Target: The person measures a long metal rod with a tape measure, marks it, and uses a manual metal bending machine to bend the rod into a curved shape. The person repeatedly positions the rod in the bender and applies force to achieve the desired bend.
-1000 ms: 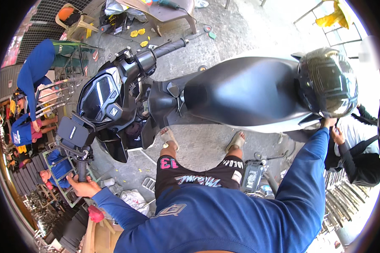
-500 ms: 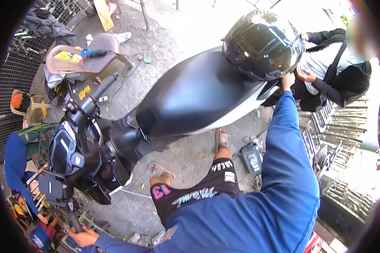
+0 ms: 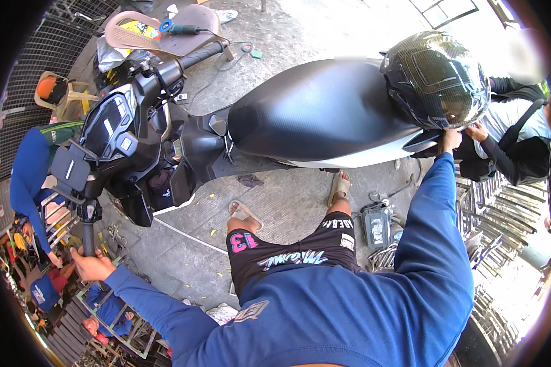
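Note:
A black motorcycle with a white side panel stands crosswise before me, its long black seat [image 3: 318,110] in the middle. My left hand [image 3: 93,265] is closed around the near handlebar grip [image 3: 88,237], by the dark dashboard [image 3: 107,124]. My right arm reaches out to the tail, where my right hand [image 3: 451,140] is closed at the rear grab rail [image 3: 423,142]; its fingertips are partly hidden. Just above that hand, a glossy black helmet [image 3: 436,79] with a reflective visor rests on the seat's rear.
Beyond the tail stands a person [image 3: 520,131] with hands close to mine. A plastic chair [image 3: 190,43] holds an angle grinder [image 3: 182,29]. A dark case [image 3: 375,225] lies right of my feet, near stacked metal frames [image 3: 502,214]. Several people [image 3: 30,165] are at far left.
The motorcycle has turned clockwise in view, its tail and helmet shifting right and down. My left hand sits higher in the picture. Both hands keep their places on the motorcycle.

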Demonstrator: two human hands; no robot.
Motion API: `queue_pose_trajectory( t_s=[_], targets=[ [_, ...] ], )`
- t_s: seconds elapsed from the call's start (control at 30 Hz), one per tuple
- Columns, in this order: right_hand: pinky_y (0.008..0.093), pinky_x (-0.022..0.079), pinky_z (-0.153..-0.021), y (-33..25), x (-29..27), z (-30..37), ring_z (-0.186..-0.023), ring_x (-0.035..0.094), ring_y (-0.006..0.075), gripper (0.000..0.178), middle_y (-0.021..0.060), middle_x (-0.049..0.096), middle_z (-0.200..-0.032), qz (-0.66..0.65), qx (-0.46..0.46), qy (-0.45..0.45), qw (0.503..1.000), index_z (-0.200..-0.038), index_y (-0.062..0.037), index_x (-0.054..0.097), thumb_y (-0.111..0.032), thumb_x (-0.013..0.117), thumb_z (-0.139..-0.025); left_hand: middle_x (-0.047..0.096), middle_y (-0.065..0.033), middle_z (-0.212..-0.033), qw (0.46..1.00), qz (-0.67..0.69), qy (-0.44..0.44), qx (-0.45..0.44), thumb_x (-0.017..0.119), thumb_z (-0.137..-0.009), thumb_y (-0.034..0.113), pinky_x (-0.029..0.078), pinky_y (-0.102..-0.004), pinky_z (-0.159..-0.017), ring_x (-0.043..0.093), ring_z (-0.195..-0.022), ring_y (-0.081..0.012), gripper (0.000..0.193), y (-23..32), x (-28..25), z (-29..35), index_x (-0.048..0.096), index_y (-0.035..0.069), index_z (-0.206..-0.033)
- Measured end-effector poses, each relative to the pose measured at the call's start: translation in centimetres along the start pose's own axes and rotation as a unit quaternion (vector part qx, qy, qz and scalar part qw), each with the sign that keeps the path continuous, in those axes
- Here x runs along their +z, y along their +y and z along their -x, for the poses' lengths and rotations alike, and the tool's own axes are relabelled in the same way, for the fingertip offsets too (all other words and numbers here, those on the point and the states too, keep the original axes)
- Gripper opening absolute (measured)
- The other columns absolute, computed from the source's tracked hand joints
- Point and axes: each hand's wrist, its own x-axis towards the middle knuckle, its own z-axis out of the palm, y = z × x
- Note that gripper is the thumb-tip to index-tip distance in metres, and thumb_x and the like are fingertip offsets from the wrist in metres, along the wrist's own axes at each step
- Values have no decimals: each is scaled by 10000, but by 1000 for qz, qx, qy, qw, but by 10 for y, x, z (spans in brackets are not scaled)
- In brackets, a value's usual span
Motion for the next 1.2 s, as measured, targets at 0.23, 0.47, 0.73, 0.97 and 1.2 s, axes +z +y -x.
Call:
queue_pose_trajectory(
  t_s=[0.23,0.47,0.73,0.97,1.2],
  targets=[
    [443,540,-934,-14,-4,7,-1070,711,356,709,220,740,-1107,102,-64,-61,991,-1051,50,748,-616,654,-828,676,-123,-966,998,-57,-10,-18,693,-958,421,477,-294,-473,608,-701,-186,489,9,-3,6,686,-67,-987],
    [493,548,-882,44,-78,282,-990,689,440,491,276,712,-1049,-138,-126,49,981,-1244,-14,648,-371,636,-907,592,-114,-740,976,-14,-219,2,468,-1072,493,426,-287,-449,531,-542,-153,575,24,-10,2,629,-35,-912],
    [441,508,-994,206,-265,785,-1150,659,382,515,214,707,-1190,-80,155,-331,927,-1221,-118,724,-528,621,-928,546,-209,-1151,879,226,-258,331,703,-975,312,467,-407,-740,529,-850,-280,449,77,-38,18,535,-54,-1176],
    [486,517,-781,275,-451,862,-909,691,399,417,234,700,-931,-159,229,93,956,-989,-35,717,-436,605,-980,623,-210,-1020,446,508,-643,361,584,-943,110,492,-401,-850,612,-915,-313,170,125,-79,107,565,-40,-1021],
    [497,507,-831,466,-635,1163,-969,660,405,395,193,712,-1011,228,395,340,822,-1048,-68,722,-427,573,-976,690,-83,-883,-20,510,-761,402,743,-852,213,455,-417,-791,620,-821,-285,167,128,-227,184,674,65,-883]
  ],
)
